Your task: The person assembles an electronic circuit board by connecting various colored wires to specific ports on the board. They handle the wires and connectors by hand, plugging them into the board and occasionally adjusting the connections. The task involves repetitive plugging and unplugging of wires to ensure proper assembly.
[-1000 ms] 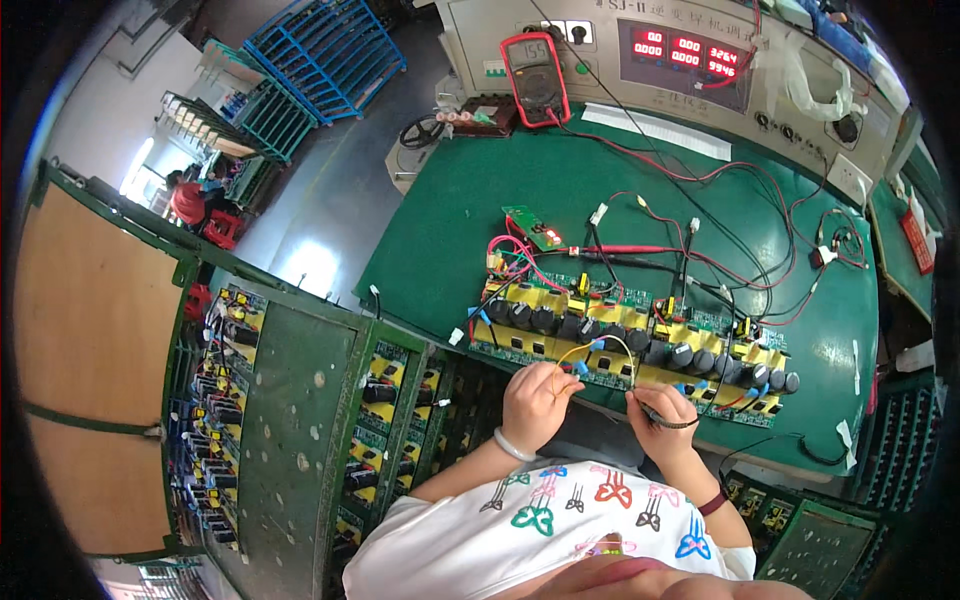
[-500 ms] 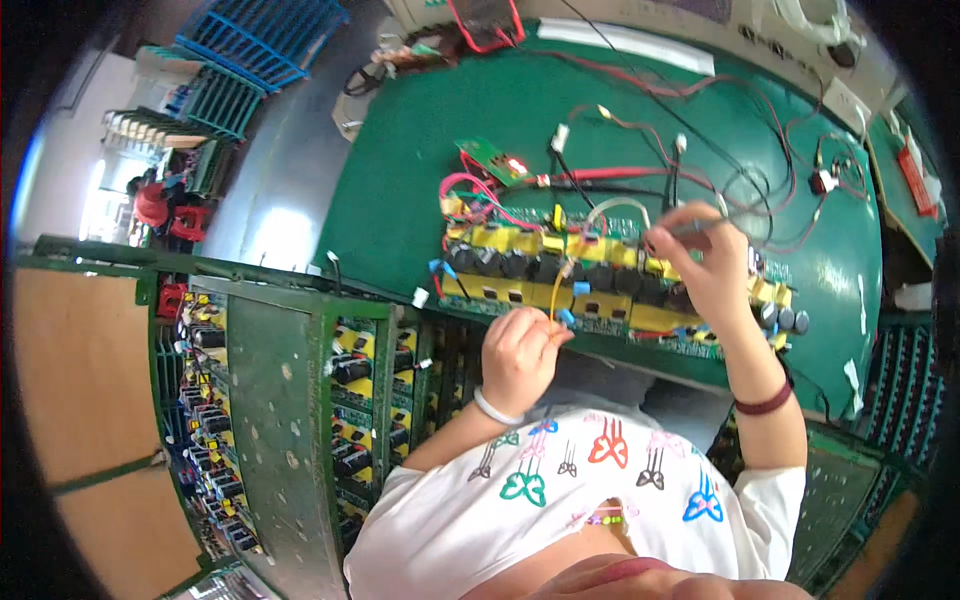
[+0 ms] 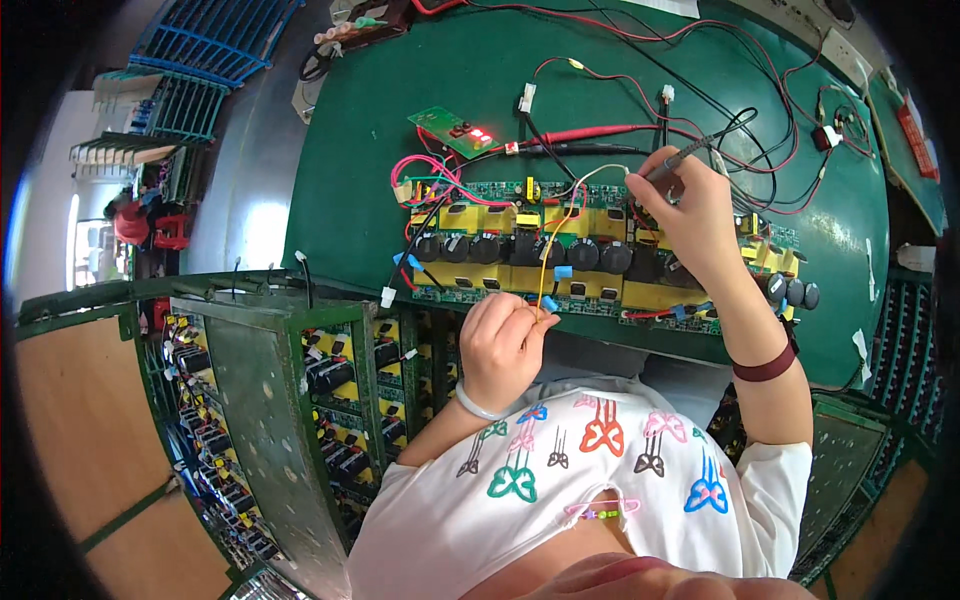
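A long circuit board (image 3: 590, 225) lies across the bench, with black round capacitors and yellow-wrapped parts. At its near edge, my left hand (image 3: 500, 345) is closed, pinching the lower end of a yellow wire (image 3: 545, 265) that runs up over the board. A blue-sleeved lead end (image 3: 549, 303) is beside those fingertips. My right hand (image 3: 695, 215) reaches over the board's far side, closed on a grey pen-shaped test probe (image 3: 672, 165). A white wire (image 3: 604, 169) arcs from the board to these fingertips; whether they grip it, I cannot tell. The probe's tip is hidden.
A small green board with lit red digits (image 3: 452, 132) sits behind the long board. Red and black test leads (image 3: 600, 132) and loose cables cross the green bench (image 3: 350, 170). Metal racks holding more boards (image 3: 335, 375) stand at the left, below bench height.
My right hand has moved away from me, to the board's far edge by the white wire. My left hand still pinches the yellow wire. The whole view has shifted slightly.
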`<state>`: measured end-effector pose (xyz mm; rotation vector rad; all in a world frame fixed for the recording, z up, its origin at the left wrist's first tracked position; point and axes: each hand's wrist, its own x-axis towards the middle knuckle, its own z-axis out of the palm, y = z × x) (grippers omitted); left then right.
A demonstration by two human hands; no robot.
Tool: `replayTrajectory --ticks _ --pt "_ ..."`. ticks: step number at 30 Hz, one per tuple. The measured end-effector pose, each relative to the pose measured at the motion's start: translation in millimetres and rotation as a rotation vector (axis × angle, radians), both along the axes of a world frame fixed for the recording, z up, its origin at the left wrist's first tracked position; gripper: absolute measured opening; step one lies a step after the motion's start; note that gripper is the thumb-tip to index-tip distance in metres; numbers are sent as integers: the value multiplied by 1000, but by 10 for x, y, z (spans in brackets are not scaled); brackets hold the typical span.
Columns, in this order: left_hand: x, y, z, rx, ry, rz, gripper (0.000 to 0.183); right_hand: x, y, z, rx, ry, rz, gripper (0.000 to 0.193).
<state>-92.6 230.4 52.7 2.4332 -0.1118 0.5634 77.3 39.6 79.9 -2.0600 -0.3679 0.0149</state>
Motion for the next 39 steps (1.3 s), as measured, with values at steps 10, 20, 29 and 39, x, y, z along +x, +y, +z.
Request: replayTrajectory --ticks 10,20,29,39 --pt "7 -13 -1 1 -15 2 18 5 2 -26 -29 -40 -7 15" --pt "-19 -9 47 -2 -30 14 19 5 3 -62 -37 -94 5 15" --pt "-21 -2 -7 -4 -45 3 20 -13 35 -26 -4 -165 4 14" --pt "-1 -14 -15 -28 -29 4 25 -63 262 14 33 -106 41 17"
